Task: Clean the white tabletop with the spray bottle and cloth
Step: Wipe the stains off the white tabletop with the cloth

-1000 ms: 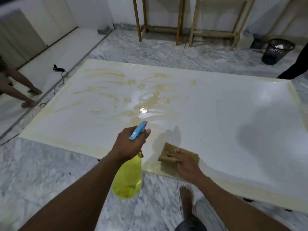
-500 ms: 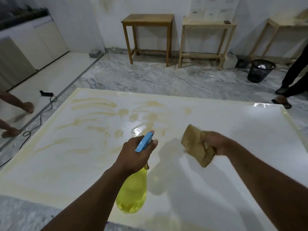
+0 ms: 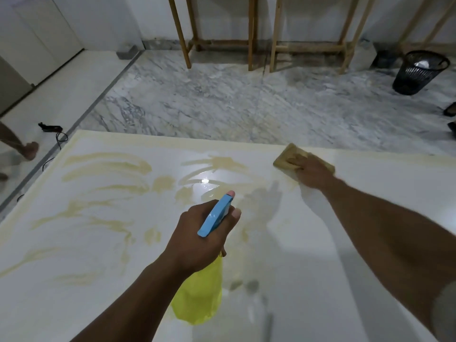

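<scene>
The white tabletop (image 3: pixel 370 230) fills the lower view, with yellowish smears across its left and middle and a wet glossy patch near the centre. My left hand (image 3: pixel 197 233) grips a spray bottle (image 3: pixel 199 297) with a yellow body and a blue head, held above the table's middle, nozzle pointing away from me. My right hand (image 3: pixel 311 171) is stretched to the far edge and presses flat on a tan cloth (image 3: pixel 286 156) lying on the surface; my fingers cover much of the cloth.
Beyond the table is a grey marble floor. Wooden table legs (image 3: pixel 182 33) stand along the back wall. A black mesh bin (image 3: pixel 417 72) sits at the far right. A black cable (image 3: pixel 56 134) and a person's bare foot (image 3: pixel 29 149) are at left.
My right hand carried the cloth from the near edge, lifted it in the air, and now has it pressed down at the far edge. The spray bottle stayed in my left hand.
</scene>
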Demonstrator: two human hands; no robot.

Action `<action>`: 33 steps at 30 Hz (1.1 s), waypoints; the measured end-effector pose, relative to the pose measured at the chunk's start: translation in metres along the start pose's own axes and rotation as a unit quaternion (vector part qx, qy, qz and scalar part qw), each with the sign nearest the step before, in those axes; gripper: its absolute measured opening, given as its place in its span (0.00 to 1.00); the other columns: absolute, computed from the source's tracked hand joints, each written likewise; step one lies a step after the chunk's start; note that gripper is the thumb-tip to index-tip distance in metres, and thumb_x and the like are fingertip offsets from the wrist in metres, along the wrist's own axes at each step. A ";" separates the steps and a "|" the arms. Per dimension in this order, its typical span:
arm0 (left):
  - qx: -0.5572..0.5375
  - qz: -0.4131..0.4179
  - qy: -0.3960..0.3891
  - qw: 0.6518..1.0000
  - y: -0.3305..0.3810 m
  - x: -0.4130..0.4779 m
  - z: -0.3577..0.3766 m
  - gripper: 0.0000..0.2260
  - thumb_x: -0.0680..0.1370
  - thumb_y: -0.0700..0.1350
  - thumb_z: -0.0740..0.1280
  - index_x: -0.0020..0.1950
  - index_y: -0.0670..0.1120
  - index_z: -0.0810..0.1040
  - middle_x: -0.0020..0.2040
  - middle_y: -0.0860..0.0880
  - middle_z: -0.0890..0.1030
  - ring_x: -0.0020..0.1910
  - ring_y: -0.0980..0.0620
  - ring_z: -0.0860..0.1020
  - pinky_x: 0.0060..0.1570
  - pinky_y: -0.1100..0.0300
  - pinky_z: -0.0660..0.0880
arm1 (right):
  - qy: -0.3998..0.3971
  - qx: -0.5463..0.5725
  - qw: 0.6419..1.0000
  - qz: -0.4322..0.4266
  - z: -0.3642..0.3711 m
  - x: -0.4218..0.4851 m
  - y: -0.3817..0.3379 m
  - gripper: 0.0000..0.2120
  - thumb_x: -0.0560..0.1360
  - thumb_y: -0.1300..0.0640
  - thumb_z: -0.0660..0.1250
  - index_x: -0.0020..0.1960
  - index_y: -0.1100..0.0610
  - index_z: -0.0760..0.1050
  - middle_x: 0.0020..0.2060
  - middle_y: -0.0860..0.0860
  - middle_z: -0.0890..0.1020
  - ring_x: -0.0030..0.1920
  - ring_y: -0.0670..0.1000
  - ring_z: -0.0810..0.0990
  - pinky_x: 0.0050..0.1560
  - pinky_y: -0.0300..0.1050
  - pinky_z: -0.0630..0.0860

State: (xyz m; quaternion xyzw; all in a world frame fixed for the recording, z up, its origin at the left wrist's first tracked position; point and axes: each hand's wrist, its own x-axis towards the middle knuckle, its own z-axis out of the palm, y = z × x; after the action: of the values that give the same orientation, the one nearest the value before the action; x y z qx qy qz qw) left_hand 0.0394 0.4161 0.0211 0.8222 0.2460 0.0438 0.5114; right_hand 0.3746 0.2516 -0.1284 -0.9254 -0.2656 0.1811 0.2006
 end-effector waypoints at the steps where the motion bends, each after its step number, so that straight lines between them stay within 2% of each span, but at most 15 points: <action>1: 0.001 -0.003 -0.003 1.000 -0.006 0.003 0.000 0.19 0.79 0.61 0.69 0.54 0.45 0.83 0.42 0.41 0.84 0.33 0.46 0.85 0.37 0.44 0.85 | 0.014 -0.007 1.000 -0.004 0.022 -0.005 0.002 0.27 0.76 0.54 0.53 0.75 0.45 0.66 0.76 0.53 0.67 0.77 0.60 0.60 0.76 0.56 0.54; 3: -0.002 -0.016 -0.007 1.000 -0.014 0.002 -0.002 0.18 0.80 0.59 0.69 0.52 0.44 0.82 0.44 0.40 0.84 0.32 0.45 0.85 0.37 0.42 0.85 | 0.057 -0.003 0.998 -0.004 0.048 -0.021 -0.001 0.28 0.75 0.56 0.53 0.74 0.46 0.69 0.77 0.51 0.66 0.79 0.59 0.55 0.76 0.58 0.49; 5: 0.004 -0.026 -0.005 1.000 -0.018 -0.005 -0.005 0.21 0.79 0.61 0.68 0.55 0.43 0.82 0.42 0.40 0.84 0.31 0.46 0.85 0.38 0.42 0.85 | 0.056 0.003 0.998 -0.024 0.057 -0.046 -0.008 0.27 0.76 0.58 0.54 0.74 0.46 0.70 0.77 0.51 0.66 0.80 0.58 0.54 0.76 0.56 0.47; 8: 0.014 -0.023 -0.005 1.000 -0.016 -0.023 -0.011 0.23 0.79 0.62 0.68 0.60 0.43 0.81 0.41 0.41 0.84 0.30 0.47 0.85 0.40 0.42 0.85 | 0.068 0.021 0.996 -0.055 0.074 -0.094 -0.022 0.29 0.72 0.57 0.52 0.72 0.47 0.71 0.76 0.51 0.67 0.79 0.58 0.56 0.76 0.59 0.48; 12: 0.010 -0.003 -0.007 1.000 -0.014 -0.062 -0.021 0.15 0.77 0.62 0.67 0.53 0.53 0.80 0.40 0.39 0.84 0.31 0.47 0.85 0.40 0.42 0.85 | 0.061 0.018 0.995 -0.079 0.110 -0.169 -0.046 0.30 0.72 0.55 0.50 0.72 0.45 0.72 0.75 0.47 0.67 0.79 0.56 0.57 0.75 0.62 0.50; 16: 0.017 0.009 -0.003 1.000 -0.020 -0.126 -0.037 0.17 0.77 0.61 0.68 0.55 0.48 0.80 0.40 0.37 0.84 0.29 0.46 0.85 0.43 0.39 0.84 | 0.067 0.006 0.993 -0.095 0.153 -0.263 -0.074 0.31 0.71 0.52 0.48 0.71 0.44 0.73 0.75 0.45 0.68 0.78 0.56 0.60 0.74 0.62 0.52; 20: 0.020 0.014 0.010 1.000 -0.042 -0.209 -0.052 0.11 0.79 0.61 0.68 0.49 0.56 0.75 0.42 0.38 0.84 0.31 0.41 0.84 0.46 0.37 0.83 | 0.066 0.001 0.992 -0.105 0.200 -0.361 -0.104 0.31 0.71 0.53 0.49 0.71 0.44 0.73 0.75 0.44 0.67 0.78 0.55 0.60 0.74 0.61 0.52; 22: 0.014 0.001 0.023 1.000 -0.054 -0.243 -0.060 0.06 0.77 0.64 0.67 0.47 0.64 0.77 0.41 0.42 0.85 0.35 0.37 0.83 0.48 0.36 0.83 | 0.054 0.000 0.993 -0.104 0.219 -0.403 -0.114 0.31 0.72 0.52 0.49 0.72 0.43 0.72 0.76 0.42 0.64 0.79 0.51 0.56 0.76 0.59 0.50; 25: 0.009 -0.014 0.031 0.999 -0.067 -0.285 -0.073 0.02 0.75 0.65 0.66 0.45 0.73 0.78 0.41 0.43 0.85 0.37 0.38 0.84 0.50 0.37 0.83 | 0.040 0.011 0.994 -0.100 0.236 -0.454 -0.131 0.30 0.72 0.51 0.47 0.71 0.43 0.72 0.75 0.40 0.63 0.78 0.48 0.54 0.76 0.54 0.47; 27: 0.010 -0.012 0.029 0.999 -0.067 -0.303 -0.081 0.03 0.74 0.66 0.66 0.43 0.72 0.79 0.42 0.42 0.85 0.37 0.38 0.84 0.50 0.36 0.83 | 0.030 0.046 0.995 -0.081 0.230 -0.471 -0.143 0.28 0.75 0.53 0.48 0.69 0.46 0.75 0.73 0.42 0.67 0.77 0.49 0.58 0.74 0.47 0.50; 29: 0.009 -0.012 0.031 0.999 -0.063 -0.308 -0.087 0.11 0.73 0.68 0.66 0.45 0.63 0.77 0.42 0.38 0.85 0.35 0.36 0.84 0.48 0.36 0.83 | -0.009 0.122 0.992 -0.031 0.202 -0.475 -0.157 0.20 0.79 0.61 0.56 0.66 0.50 0.78 0.67 0.50 0.78 0.71 0.54 0.72 0.69 0.40 0.62; 30: 0.013 -0.011 0.028 0.999 -0.060 -0.307 -0.089 0.13 0.74 0.68 0.66 0.46 0.60 0.76 0.42 0.37 0.84 0.34 0.37 0.84 0.48 0.36 0.83 | -0.040 0.185 0.982 0.011 0.182 -0.473 -0.164 0.19 0.79 0.63 0.59 0.64 0.51 0.80 0.60 0.53 0.82 0.63 0.56 0.79 0.61 0.41 0.71; 31: 0.015 -0.005 0.026 1.000 -0.057 -0.304 -0.091 0.10 0.76 0.66 0.67 0.46 0.61 0.77 0.42 0.36 0.85 0.33 0.39 0.84 0.49 0.37 0.83 | -0.068 0.266 0.960 0.062 0.161 -0.469 -0.168 0.17 0.78 0.65 0.60 0.60 0.51 0.82 0.51 0.54 0.84 0.51 0.57 0.82 0.50 0.43 0.75; 32: 0.012 -0.001 0.024 1.000 -0.053 -0.297 -0.092 0.04 0.79 0.63 0.67 0.45 0.66 0.78 0.42 0.37 0.85 0.33 0.41 0.85 0.49 0.37 0.83 | -0.097 0.357 0.922 0.114 0.141 -0.461 -0.169 0.15 0.77 0.65 0.61 0.57 0.54 0.82 0.46 0.57 0.83 0.44 0.57 0.82 0.42 0.45 0.76; 33: 0.008 0.001 0.026 1.000 -0.050 -0.289 -0.093 0.04 0.80 0.61 0.68 0.46 0.72 0.78 0.42 0.37 0.85 0.34 0.41 0.85 0.50 0.37 0.83 | -0.131 0.441 0.873 0.163 0.124 -0.453 -0.168 0.14 0.76 0.66 0.61 0.56 0.59 0.82 0.46 0.60 0.84 0.43 0.59 0.82 0.42 0.48 0.78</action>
State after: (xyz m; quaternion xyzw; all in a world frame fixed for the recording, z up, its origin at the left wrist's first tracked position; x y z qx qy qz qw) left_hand -0.2613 0.3801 0.0737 0.8250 0.2585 0.0640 0.4985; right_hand -0.1096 0.1607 -0.0525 -0.7391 -0.0274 0.4290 0.5187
